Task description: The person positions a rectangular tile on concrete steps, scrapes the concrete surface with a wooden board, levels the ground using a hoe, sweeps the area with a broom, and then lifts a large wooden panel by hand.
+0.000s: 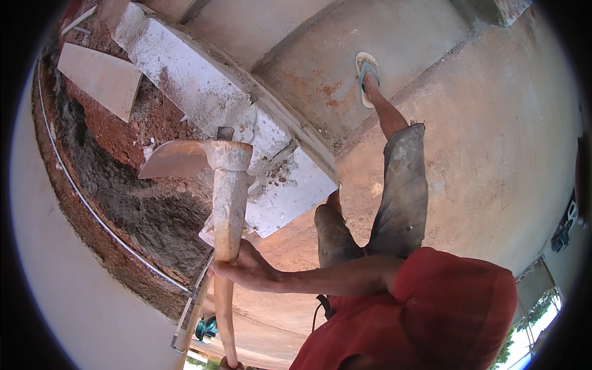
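A hoe (pixel 226 203) stands nearly upright in the view, its wide curved blade (pixel 176 160) pointing left. My right hand (pixel 243 269), at the end of a bare arm from a red sleeve, is closed around the middle of the wooden handle. Only a sliver of my left hand (pixel 231 364) shows at the bottom edge, closed at the handle's lower end. The hoe head appears in front of a broken white-topped masonry ledge (pixel 185 68) and reddish soil (pixel 102 132); whether it touches either, I cannot tell.
A flat pale board (pixel 102 77) lies on the soil at upper left. Dark grey earth (pixel 148 216) fills the trench beside a thin pale pipe (pixel 98 219). My sandalled foot (pixel 369 77) is on the concrete floor (pixel 493 154) right of the ledge. A teal object (pixel 206 328) sits low left.
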The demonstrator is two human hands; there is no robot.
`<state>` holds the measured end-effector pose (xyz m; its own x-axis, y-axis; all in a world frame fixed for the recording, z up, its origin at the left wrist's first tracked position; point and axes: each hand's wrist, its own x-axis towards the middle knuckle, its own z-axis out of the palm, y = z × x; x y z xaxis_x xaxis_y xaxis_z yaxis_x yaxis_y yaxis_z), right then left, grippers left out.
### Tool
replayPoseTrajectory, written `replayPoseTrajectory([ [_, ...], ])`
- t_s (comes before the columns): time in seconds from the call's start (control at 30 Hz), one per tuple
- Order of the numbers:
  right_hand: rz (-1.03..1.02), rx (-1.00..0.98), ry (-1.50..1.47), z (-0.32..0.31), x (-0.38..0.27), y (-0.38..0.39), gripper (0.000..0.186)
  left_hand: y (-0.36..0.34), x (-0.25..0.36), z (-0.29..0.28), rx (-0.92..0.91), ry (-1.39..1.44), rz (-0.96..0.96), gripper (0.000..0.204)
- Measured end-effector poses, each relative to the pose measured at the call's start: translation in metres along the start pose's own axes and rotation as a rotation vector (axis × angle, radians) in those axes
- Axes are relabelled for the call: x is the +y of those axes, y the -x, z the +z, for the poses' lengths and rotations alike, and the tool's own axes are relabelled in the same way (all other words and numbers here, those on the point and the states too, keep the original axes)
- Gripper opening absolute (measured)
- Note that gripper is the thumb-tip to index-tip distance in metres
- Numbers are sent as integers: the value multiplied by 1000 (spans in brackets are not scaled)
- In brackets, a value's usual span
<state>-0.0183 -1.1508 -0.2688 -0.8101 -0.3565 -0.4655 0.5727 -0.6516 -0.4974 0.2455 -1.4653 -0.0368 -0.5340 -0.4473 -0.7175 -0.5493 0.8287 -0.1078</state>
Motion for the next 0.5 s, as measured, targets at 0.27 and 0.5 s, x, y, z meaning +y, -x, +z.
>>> replayPoseTrajectory([
  [0.27,-247,812,220,-265,-103,-81,19,-96,253,230,-282,429,297,15],
  [0.5,-101,1067,525,-508,-84,-204,35,-208,454,220,-494,293,400,31],
])
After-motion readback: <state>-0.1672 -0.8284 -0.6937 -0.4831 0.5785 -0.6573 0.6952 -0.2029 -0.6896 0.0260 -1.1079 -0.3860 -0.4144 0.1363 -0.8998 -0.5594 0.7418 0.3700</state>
